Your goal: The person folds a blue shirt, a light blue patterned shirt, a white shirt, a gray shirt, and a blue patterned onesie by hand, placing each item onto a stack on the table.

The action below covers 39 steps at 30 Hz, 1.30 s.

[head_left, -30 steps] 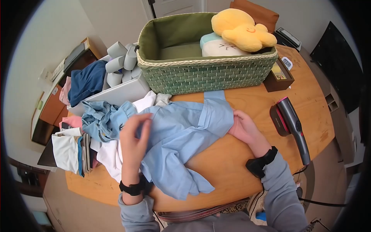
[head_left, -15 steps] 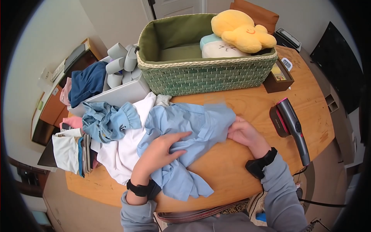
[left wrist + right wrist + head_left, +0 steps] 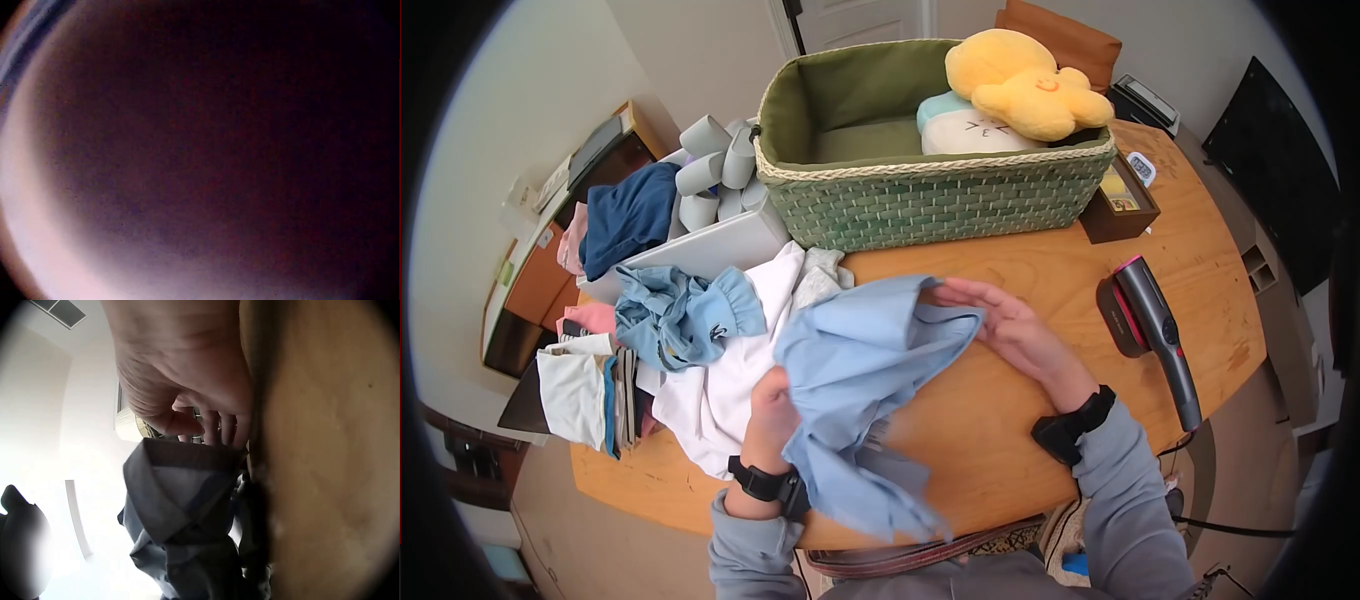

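Note:
A light blue garment (image 3: 850, 345) is lifted and bunched over the table between both hands, its lower part hanging blurred towards the front edge. At its left side my left hand (image 3: 772, 415) grips the cloth, with the fingers mostly hidden. My right hand (image 3: 1020, 335) has its fingers extended at the garment's upper right edge. In the right wrist view, the right hand (image 3: 187, 369) is above the garment's folded edge (image 3: 181, 487), fingertips near the cloth. The left wrist view is nearly all dark.
A green woven basket (image 3: 930, 205) holding plush toys stands at the back. To the right lies a handheld steamer (image 3: 1157, 335). On the left are a white garment (image 3: 720, 400), a ruffled blue garment (image 3: 680, 320) and folded clothes (image 3: 575, 395).
The light blue garment has been raised and gathered leftward off the right part of the table. My left hand has gone from lying over the cloth to gripping its left side; the right fingers have straightened.

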Available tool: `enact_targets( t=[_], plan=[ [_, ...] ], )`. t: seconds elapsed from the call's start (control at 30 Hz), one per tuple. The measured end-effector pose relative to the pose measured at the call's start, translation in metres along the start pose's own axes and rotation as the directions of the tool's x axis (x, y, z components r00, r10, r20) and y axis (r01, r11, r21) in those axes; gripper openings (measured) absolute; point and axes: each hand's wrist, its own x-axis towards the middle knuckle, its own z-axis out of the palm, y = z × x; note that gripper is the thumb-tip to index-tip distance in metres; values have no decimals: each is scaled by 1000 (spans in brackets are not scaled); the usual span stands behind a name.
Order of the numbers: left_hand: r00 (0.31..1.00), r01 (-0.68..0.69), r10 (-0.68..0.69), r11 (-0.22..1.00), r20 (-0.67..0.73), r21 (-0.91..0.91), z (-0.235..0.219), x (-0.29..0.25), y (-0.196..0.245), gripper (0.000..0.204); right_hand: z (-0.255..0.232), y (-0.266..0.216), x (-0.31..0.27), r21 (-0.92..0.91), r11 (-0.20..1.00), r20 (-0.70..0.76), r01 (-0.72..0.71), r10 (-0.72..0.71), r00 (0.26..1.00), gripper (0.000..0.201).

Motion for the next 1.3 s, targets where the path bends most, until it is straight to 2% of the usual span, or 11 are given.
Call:
enact_targets(
  t=[0.1,0.27,0.47,0.53,0.67,0.73,0.87,0.93,1.03,1.2,1.3],
  plan=[
    [944,155,77,755,321,-637,9,1,2,52,4,-1,-1,-148,987,43,-62,69,997,54],
    [968,249,-215,793,127,-556,7,-9,-26,54,16,-16,-13,-340,940,312,33,79,947,45],
    [998,6,-48,781,-50,-624,-4,12,-10,49,-4,14,-15,173,977,-104,-122,141,985,45],
    [951,-224,304,799,54,-558,-14,24,7,47,-2,-2,-13,267,949,-177,-169,221,959,46],
    [952,-272,305,806,-24,-525,-14,29,25,41,4,-7,-11,290,925,-232,-247,319,919,48],
    [695,-498,427,866,-579,41,-35,41,13,31,2,-5,-10,263,926,-216,-273,332,918,49],
    [598,-572,660,749,-455,334,-65,45,18,21,3,-5,-10,236,932,-163,-274,316,935,52],
    [782,-508,621,683,52,-524,-86,46,35,15,4,-5,-11,232,934,-164,-273,314,935,51],
    [757,-150,613,502,228,-852,-63,33,81,11,4,-7,-11,235,929,-180,-287,332,926,50],
    [672,-411,726,530,146,-742,-63,23,105,13,4,-2,-8,315,915,-199,-252,323,925,45],
    [828,-542,543,839,-140,49,-45,32,91,27,2,-1,-9,308,920,-169,-240,302,938,47]
  ],
)
